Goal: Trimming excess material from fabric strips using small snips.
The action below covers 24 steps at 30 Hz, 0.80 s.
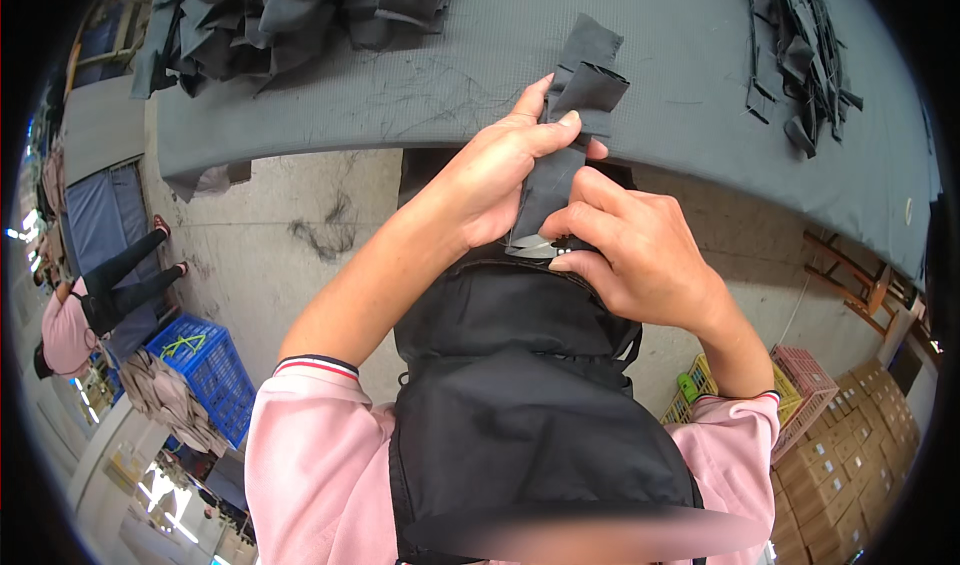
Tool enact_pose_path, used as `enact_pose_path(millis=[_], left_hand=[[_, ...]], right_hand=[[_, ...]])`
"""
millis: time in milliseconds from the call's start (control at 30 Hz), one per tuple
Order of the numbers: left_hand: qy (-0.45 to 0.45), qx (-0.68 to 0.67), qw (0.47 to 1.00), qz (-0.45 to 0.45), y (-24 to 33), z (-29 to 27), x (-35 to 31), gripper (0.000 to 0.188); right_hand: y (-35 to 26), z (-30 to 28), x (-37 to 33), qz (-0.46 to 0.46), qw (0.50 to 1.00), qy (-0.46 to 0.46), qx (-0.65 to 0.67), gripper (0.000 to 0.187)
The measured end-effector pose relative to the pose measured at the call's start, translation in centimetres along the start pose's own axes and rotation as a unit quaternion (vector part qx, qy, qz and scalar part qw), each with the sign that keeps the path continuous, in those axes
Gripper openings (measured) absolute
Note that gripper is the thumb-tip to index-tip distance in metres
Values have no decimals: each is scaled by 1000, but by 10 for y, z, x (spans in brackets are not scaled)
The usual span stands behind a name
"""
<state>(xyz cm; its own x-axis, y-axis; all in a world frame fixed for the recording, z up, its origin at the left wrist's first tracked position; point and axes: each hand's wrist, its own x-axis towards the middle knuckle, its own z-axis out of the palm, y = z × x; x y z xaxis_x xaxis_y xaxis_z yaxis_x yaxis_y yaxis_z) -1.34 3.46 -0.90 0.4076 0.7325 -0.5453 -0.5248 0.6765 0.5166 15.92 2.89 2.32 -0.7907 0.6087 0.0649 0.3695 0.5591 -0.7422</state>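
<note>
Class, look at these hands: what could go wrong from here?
The snips sit close to the left hand, so a slip might nick it. They are at the near end of the dark fabric strip and could cut too far. The black apron lies close by and might get snagged.

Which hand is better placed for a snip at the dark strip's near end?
Probably the right: the right hand holds the small snips, blades at that end, while the left hand grips the dark strip farther up.
</note>
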Motion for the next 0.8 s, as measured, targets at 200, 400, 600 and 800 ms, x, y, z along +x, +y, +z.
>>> enact_pose_path(millis=[200, 400, 600, 800], left_hand=[[-18, 2, 1000, -11, 0, 2, 2, 43], [-13, -21, 999, -25, 8, 1, 0, 49], [-12, -46, 999, -14, 10, -1, 0, 49], [-14, -31, 999, -4, 12, 1, 1, 48]], right_hand=[[1, -8, 3, 2, 999, -44, 3, 25], [6, -6, -23, 66, 991, 22, 117, 24], [4, 5, -23, 68, 984, 45, 160, 25], [-9, 11, -14, 71, 990, 106, 56, 27]])
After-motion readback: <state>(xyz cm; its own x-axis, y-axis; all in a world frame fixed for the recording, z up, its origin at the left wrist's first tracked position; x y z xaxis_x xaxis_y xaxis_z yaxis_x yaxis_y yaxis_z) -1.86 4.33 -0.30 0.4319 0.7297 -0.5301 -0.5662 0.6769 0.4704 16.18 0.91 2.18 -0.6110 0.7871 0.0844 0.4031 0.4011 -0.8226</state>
